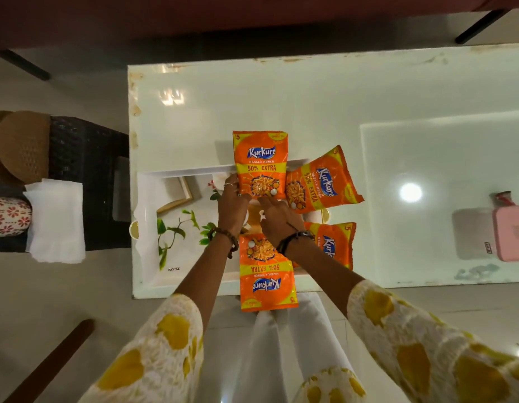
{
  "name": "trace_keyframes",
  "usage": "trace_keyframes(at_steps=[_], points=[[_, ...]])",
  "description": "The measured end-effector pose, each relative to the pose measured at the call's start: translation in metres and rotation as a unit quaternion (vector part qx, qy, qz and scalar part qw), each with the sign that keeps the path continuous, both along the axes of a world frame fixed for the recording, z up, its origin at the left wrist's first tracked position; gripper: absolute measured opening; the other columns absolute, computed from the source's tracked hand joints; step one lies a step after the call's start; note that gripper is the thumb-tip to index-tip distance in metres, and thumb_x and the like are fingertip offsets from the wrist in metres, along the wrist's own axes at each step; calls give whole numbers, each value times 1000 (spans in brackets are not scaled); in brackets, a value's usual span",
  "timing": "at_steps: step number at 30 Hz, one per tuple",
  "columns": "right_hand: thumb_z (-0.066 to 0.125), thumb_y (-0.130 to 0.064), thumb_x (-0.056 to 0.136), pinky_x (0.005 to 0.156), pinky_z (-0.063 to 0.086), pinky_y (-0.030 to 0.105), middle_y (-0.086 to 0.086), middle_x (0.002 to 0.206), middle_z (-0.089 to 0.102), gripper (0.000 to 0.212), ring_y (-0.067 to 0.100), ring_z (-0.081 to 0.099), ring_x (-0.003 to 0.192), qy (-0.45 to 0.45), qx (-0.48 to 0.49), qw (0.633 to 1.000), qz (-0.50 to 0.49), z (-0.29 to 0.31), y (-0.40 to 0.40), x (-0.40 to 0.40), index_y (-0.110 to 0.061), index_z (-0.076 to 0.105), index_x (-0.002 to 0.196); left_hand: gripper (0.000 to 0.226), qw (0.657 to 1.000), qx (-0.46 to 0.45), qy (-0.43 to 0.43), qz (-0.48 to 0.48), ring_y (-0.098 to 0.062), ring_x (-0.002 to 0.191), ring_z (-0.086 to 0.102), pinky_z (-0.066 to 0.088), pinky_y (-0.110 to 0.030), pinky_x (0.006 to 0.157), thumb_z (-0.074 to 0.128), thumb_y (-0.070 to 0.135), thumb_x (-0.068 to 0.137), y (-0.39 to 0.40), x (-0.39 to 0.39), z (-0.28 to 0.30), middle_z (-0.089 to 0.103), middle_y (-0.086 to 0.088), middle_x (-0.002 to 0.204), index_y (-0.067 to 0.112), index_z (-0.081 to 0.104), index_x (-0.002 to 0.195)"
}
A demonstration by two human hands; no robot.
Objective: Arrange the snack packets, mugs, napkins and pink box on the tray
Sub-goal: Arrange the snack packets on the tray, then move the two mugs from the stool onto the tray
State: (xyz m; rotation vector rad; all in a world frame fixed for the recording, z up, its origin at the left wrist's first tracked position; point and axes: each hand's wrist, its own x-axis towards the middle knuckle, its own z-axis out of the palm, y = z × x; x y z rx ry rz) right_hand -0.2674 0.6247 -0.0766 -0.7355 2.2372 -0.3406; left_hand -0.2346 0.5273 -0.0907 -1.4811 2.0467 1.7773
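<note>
Several orange Kurkure snack packets lie on a white tray (pixel 153 257) printed with green leaves. One packet (pixel 260 164) points away from me, one (pixel 322 181) leans to the right, one (pixel 334 245) lies under my right wrist, and one (pixel 267 274) hangs over the table's near edge. My left hand (pixel 233 202) pinches the lower left corner of the far packet. My right hand (pixel 278 219) presses fingertips at that packet's lower edge. The pink box (pixel 511 232) sits at the table's right end. White napkins (pixel 56 219) and a patterned mug (pixel 8 216) rest on a dark side stand.
The white glossy table (pixel 339 97) stretches back and right. A dark wicker stand (pixel 87 158) at the left holds a brown woven item (pixel 23 146). A small red object (pixel 503 197) lies behind the pink box. Dark furniture legs stand at the far edges.
</note>
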Motion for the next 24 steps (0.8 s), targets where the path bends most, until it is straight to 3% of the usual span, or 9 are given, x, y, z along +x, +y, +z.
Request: trace_keyframes(at_steps=[7, 9, 11, 14, 16, 20, 24], points=[[43, -6, 91, 84, 49, 44, 12, 130, 54, 39, 35, 53, 114, 4, -50, 999, -17, 24, 0, -5, -15, 45, 128, 45, 991, -100, -4, 84, -28, 128, 42, 30, -15, 96, 51, -5, 86, 8, 19, 12, 45, -15, 140, 1, 45, 130], [45, -7, 89, 82, 51, 43, 12, 125, 60, 37, 34, 58, 108, 0, -84, 996, -26, 33, -6, -4, -16, 50, 124, 39, 991, -73, 41, 106, -32, 125, 45, 36, -33, 106, 48, -11, 84, 7, 31, 22, 47, -18, 137, -6, 50, 123], [46, -9, 89, 75, 51, 40, 10, 116, 65, 31, 32, 62, 99, 5, -108, 993, -43, 42, -14, 3, -18, 55, 117, 35, 986, -30, 85, 142, -31, 117, 52, 43, -47, 101, 50, -14, 84, 3, 44, 35, 53, -17, 128, -6, 52, 118], [44, -15, 92, 73, 50, 40, 8, 110, 67, 22, 32, 63, 95, -13, -137, 989, -58, 51, -45, 36, -20, 58, 109, 36, 984, -31, 81, 158, -13, 96, 58, 48, -22, 85, 50, -10, 85, -15, 78, 48, 62, -12, 114, 13, 55, 112], [43, -13, 92, 75, 51, 40, 8, 110, 66, 24, 30, 64, 94, -39, -153, 986, -55, 52, -71, 66, -19, 57, 110, 39, 985, -37, 68, 156, -6, 94, 59, 47, -11, 80, 49, -7, 87, -33, 107, 55, 64, 0, 107, 24, 54, 111], [45, -12, 92, 78, 52, 33, 2, 105, 68, 24, 20, 64, 90, -78, -198, 975, -70, 58, -141, 131, -19, 57, 112, 34, 984, -63, 37, 164, -4, 98, 61, 47, -8, 83, 50, 2, 90, -98, 171, 69, 65, 7, 105, 23, 54, 117], [48, -9, 90, 76, 53, 36, 3, 100, 68, 26, 19, 63, 88, -119, -219, 966, -67, 73, -226, 187, -18, 55, 114, 36, 975, -125, 28, 181, 0, 101, 56, 40, 0, 87, 52, 0, 89, -178, 232, 90, 58, 8, 113, 18, 52, 120]])
